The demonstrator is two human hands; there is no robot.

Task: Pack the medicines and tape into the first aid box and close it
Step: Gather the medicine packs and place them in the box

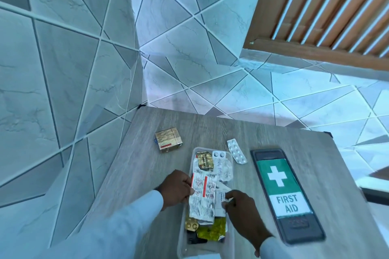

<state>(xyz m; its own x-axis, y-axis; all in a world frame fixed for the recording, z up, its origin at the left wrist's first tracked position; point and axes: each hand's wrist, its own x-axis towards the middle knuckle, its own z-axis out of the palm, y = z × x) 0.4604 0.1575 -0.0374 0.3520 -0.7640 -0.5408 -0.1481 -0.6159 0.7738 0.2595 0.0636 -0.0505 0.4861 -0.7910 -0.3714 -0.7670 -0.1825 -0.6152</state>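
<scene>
A clear plastic first aid box (183, 235) lies open on the wooden table, filled with several medicine strips. My left hand (175, 188) grips the left edge of a white strip with red print (203, 195) lying over the box. My right hand (242, 208) pinches a small white strip (221, 192) at the box's right side. The box's dark lid (288, 195), labelled FIRST AID with a white cross on green, lies flat to the right. A white blister strip (236, 151) sits between box and lid. A small stack of gold strips (169, 138) rests further left and back.
The grey wooden table (210, 130) stands in a tiled corner, with a patterned wall on the left and tiled floor beyond its far edge. A slatted wooden panel (336, 6) is at the upper right. No tape roll is visible.
</scene>
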